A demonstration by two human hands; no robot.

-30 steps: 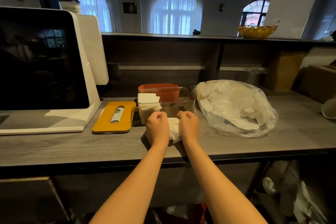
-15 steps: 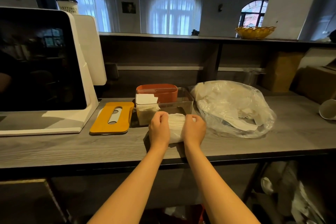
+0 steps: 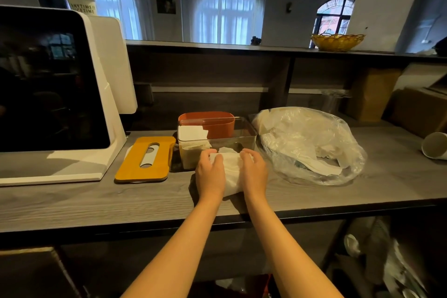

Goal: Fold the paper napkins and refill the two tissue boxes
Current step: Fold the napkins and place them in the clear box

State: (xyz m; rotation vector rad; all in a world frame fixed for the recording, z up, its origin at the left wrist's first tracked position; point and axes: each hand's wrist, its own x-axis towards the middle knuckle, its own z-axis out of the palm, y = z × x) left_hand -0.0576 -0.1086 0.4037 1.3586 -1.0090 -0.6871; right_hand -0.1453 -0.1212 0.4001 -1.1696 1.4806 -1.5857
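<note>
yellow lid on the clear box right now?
No: the yellow lid lies flat on the counter to the left of the clear box, whose top is open.

Matt grey wood-grain desk [image 3: 72,203]. Soft, creased white paper napkins [image 3: 232,174]; clear glossy plastic tissue box [image 3: 244,136]. Crinkled, shiny clear plastic bag [image 3: 312,138]; smooth yellow wooden lid [image 3: 135,159].

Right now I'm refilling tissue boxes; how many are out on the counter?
2: a clear box just behind the hands, and an orange box directly behind it. None other shows.
</note>
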